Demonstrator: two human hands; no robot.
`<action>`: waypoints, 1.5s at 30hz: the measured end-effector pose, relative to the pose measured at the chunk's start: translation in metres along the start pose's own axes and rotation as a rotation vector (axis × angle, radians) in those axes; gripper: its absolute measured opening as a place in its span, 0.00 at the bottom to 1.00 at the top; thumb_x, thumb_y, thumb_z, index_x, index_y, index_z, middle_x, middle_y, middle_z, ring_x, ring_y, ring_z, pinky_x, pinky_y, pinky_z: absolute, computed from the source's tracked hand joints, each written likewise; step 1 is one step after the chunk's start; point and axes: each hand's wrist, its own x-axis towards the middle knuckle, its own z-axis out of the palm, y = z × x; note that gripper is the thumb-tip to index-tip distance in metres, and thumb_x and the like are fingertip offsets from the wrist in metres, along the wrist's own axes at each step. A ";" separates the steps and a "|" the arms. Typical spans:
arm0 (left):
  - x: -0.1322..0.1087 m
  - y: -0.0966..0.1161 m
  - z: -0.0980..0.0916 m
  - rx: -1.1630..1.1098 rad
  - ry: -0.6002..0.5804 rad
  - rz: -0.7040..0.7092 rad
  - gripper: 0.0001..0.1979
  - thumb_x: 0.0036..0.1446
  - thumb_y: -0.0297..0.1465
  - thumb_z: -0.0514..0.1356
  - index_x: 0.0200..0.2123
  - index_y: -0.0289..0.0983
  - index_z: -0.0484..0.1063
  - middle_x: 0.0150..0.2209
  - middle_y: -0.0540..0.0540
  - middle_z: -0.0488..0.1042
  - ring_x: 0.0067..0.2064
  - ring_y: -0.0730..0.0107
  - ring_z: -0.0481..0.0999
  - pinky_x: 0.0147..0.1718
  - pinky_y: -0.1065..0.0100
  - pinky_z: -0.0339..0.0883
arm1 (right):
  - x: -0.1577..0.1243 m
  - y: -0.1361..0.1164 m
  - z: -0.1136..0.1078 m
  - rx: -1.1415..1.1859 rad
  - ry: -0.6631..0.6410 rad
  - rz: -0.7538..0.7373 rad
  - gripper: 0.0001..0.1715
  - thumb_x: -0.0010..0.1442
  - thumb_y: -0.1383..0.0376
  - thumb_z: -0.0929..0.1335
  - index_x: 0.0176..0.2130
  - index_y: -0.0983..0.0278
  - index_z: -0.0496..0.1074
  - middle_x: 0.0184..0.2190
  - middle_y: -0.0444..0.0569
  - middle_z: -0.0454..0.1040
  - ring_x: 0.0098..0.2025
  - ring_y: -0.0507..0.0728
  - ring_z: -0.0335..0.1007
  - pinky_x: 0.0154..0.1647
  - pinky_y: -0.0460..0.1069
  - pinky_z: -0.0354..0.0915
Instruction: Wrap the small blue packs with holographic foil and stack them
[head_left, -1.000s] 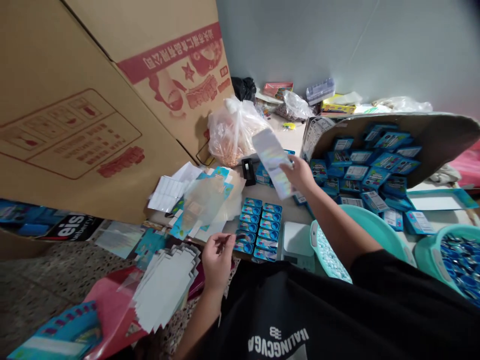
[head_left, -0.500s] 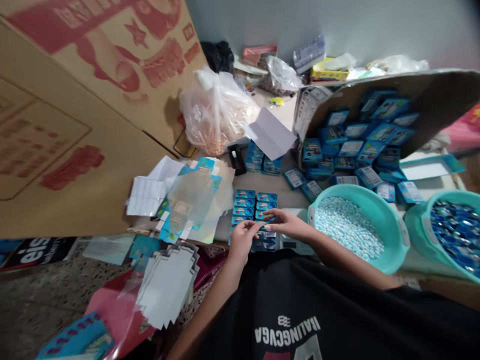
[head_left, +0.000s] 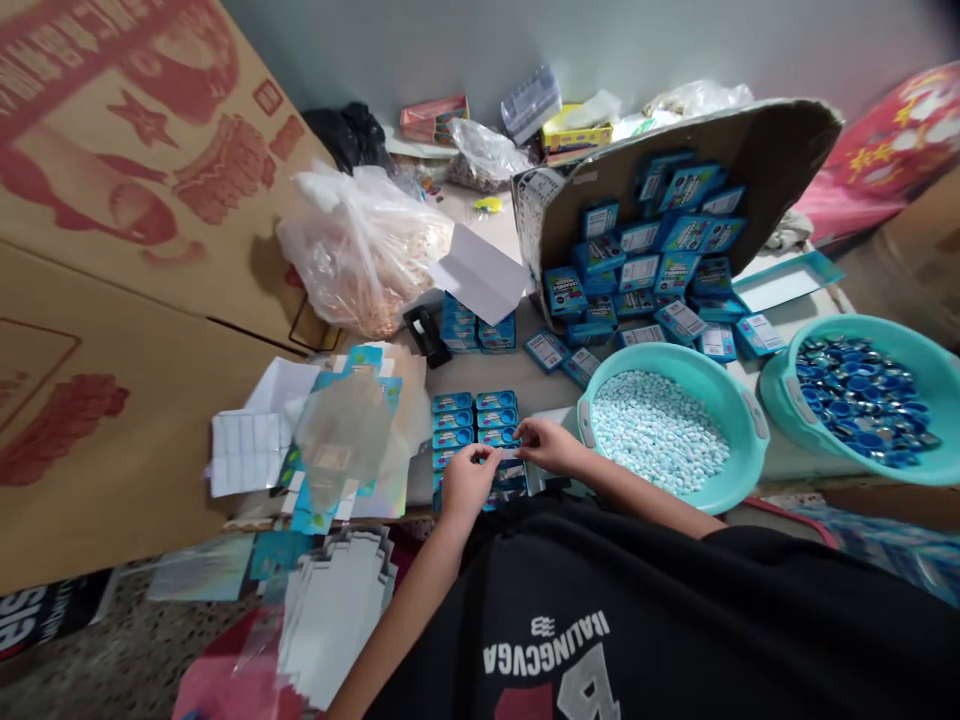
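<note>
We see the left hand [head_left: 466,487] and right hand [head_left: 553,447] near the front edge of the surface [head_left: 517,373], fingertips closed on a small pale strip [head_left: 510,454] — it spans the gap between them, above two columns of blue boxes [head_left: 453,420]. Toward the front right corner we find two teal basins [head_left: 742,425], and farther from the front edge — a folded white sheet [head_left: 480,272].

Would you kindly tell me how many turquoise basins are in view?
2: the left basin, holding small pale pieces, beside the right hand; and the right basin, holding shiny blue pieces.
</note>
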 end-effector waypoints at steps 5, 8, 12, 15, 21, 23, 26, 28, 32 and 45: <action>0.009 0.003 0.002 0.256 -0.016 0.015 0.11 0.50 0.40 0.63 0.24 0.39 0.75 0.24 0.49 0.75 0.26 0.68 0.71 0.26 0.69 0.57 | 0.003 0.013 0.005 0.031 0.076 0.043 0.10 0.48 0.70 0.71 0.29 0.63 0.64 0.21 0.37 0.64 0.25 0.49 0.58 0.28 0.45 0.53; 0.011 0.003 0.007 0.342 -0.022 0.006 0.11 0.52 0.40 0.62 0.25 0.39 0.75 0.26 0.48 0.76 0.27 0.67 0.72 0.26 0.69 0.56 | 0.006 0.018 0.006 0.059 0.098 0.088 0.12 0.47 0.73 0.70 0.25 0.62 0.62 0.21 0.37 0.62 0.25 0.49 0.55 0.27 0.45 0.50; 0.012 -0.001 0.008 0.406 -0.010 0.021 0.08 0.52 0.38 0.62 0.28 0.40 0.73 0.30 0.49 0.77 0.32 0.67 0.74 0.29 0.70 0.57 | 0.007 0.024 0.013 0.188 0.063 0.159 0.13 0.48 0.71 0.71 0.26 0.62 0.60 0.22 0.37 0.62 0.26 0.49 0.57 0.28 0.45 0.55; 0.015 -0.006 0.005 0.421 -0.008 0.028 0.10 0.52 0.38 0.63 0.35 0.40 0.69 0.29 0.52 0.76 0.29 0.70 0.73 0.28 0.71 0.57 | 0.003 0.030 0.021 0.343 0.015 0.222 0.13 0.54 0.62 0.70 0.32 0.61 0.60 0.25 0.37 0.65 0.28 0.50 0.63 0.29 0.46 0.63; 0.019 -0.013 -0.001 0.461 -0.053 0.091 0.10 0.53 0.37 0.61 0.27 0.40 0.64 0.26 0.54 0.71 0.27 0.71 0.69 0.27 0.71 0.54 | -0.005 0.048 0.030 0.492 -0.023 0.377 0.29 0.50 0.43 0.72 0.30 0.60 0.56 0.18 0.36 0.64 0.22 0.51 0.66 0.24 0.47 0.67; 0.018 -0.014 -0.002 0.471 -0.062 0.120 0.10 0.54 0.36 0.60 0.25 0.40 0.63 0.26 0.53 0.70 0.28 0.71 0.68 0.27 0.71 0.53 | -0.004 0.051 0.033 0.491 -0.050 0.403 0.30 0.50 0.41 0.71 0.27 0.60 0.56 0.15 0.37 0.62 0.20 0.51 0.65 0.22 0.47 0.66; 0.015 -0.015 -0.003 0.472 -0.070 0.168 0.10 0.54 0.35 0.59 0.25 0.40 0.62 0.27 0.53 0.68 0.29 0.70 0.67 0.29 0.71 0.53 | -0.005 0.050 0.038 0.482 -0.095 0.402 0.30 0.53 0.41 0.68 0.23 0.60 0.56 0.13 0.38 0.62 0.18 0.51 0.63 0.23 0.48 0.67; 0.013 -0.017 -0.003 0.465 -0.080 0.201 0.07 0.55 0.32 0.57 0.26 0.39 0.63 0.28 0.52 0.68 0.30 0.71 0.66 0.29 0.70 0.53 | -0.007 0.049 0.039 0.459 -0.064 0.381 0.29 0.54 0.43 0.68 0.22 0.60 0.56 0.13 0.38 0.61 0.17 0.50 0.62 0.23 0.48 0.66; 0.009 -0.021 -0.010 0.426 -0.147 0.285 0.07 0.52 0.23 0.51 0.27 0.40 0.65 0.31 0.50 0.67 0.31 0.70 0.65 0.31 0.70 0.55 | -0.008 0.038 0.029 0.363 0.188 0.295 0.23 0.58 0.47 0.64 0.25 0.59 0.55 0.15 0.37 0.59 0.19 0.51 0.59 0.22 0.47 0.60; 0.013 -0.043 -0.058 0.161 -0.325 0.414 0.08 0.50 0.24 0.52 0.27 0.38 0.70 0.30 0.48 0.72 0.35 0.67 0.72 0.38 0.68 0.65 | 0.201 -0.121 -0.107 -0.930 0.517 -0.041 0.39 0.59 0.74 0.65 0.67 0.68 0.52 0.68 0.63 0.51 0.68 0.68 0.45 0.63 0.57 0.53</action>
